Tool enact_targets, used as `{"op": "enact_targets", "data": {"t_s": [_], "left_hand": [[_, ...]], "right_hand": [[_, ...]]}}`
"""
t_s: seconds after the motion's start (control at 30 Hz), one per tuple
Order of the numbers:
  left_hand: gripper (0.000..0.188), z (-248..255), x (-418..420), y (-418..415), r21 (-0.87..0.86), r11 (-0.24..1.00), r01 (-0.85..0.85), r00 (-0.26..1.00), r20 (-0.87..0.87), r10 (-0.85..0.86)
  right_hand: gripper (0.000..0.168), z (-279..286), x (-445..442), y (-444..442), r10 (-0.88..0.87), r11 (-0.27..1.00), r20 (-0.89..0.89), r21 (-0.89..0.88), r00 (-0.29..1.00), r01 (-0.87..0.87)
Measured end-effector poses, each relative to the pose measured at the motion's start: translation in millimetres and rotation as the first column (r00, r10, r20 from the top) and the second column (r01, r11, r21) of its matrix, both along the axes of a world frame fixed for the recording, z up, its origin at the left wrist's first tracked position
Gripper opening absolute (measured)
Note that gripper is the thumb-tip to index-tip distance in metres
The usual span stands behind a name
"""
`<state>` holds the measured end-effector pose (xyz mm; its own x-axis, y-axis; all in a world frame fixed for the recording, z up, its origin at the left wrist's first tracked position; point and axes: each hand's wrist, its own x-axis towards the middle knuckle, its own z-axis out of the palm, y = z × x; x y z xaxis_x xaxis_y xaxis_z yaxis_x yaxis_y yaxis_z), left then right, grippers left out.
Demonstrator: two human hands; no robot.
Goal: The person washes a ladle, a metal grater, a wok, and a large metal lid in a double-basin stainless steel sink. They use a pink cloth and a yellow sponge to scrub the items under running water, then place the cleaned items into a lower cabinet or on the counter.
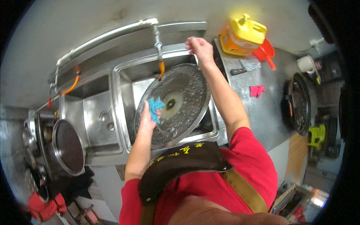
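Note:
A large round lid [194, 98], glass by its look, sits tilted in the right-hand sink basin [123, 112]; water and suds cover its surface around a pale centre with a dark middle. My left hand [146, 116] grips a crumpled blue cloth [155, 108] over the lid's left part. Raised near the back right corner of the basin, my right hand [201, 50] has its fingers curled in, slightly blurred, and no object shows in it. Between my hands, an orange hose end [161, 70] hangs from the tap pipe [158, 45] over the lid's back edge.
Right counter [242, 112]: yellow jug [244, 33], red scoop [264, 50], cleaver [247, 67], pink cloth [256, 91], black wok-like pan [299, 104]. Left: second basin [98, 118] with another orange hose [71, 85], and a large round metal-rimmed piece [69, 147] beyond it. A green stool [317, 135] stands far right.

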<state>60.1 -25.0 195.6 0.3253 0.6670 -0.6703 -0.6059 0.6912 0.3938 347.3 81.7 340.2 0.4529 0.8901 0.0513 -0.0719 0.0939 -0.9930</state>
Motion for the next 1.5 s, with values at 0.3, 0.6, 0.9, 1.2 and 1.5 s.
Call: {"op": "enact_targets", "data": {"t_s": [0.3,0.6,0.9,1.2,1.5], "left_hand": [[0.035,-7.5,-14.4,2.8,0.12,0.989,0.084,0.991,0.092,-0.096],[0.042,-4.4,-3.0,12.6,0.141,0.987,0.074,0.989,0.12,-0.092],[0.046,-19.9,1.9,-1.4,0.151,0.985,0.082,0.995,0.048,-0.09],[0.051,20.4,1.3,6.2,0.157,0.983,-0.092,0.913,0.408,0.02],[0.049,50.1,29.7,-15.1,0.04,0.976,-0.213,0.897,0.405,0.179]], "right_hand": [[0.048,36.5,243.4,63.9,-0.211,0.925,-0.644,0.111,0.735,0.362],[0.025,50.1,289.9,89.1,-0.261,0.965,-0.489,-0.132,0.832,0.225],[0.03,43.2,290.3,88.9,-0.3,0.953,-0.414,-0.174,0.859,0.248],[0.044,13.9,67.2,-0.3,0.375,0.894,-0.142,-0.207,0.916,-0.398],[0.089,-113.0,-133.9,-61.7,0.695,0.701,0.673,-0.555,0.254,-0.448]]}}
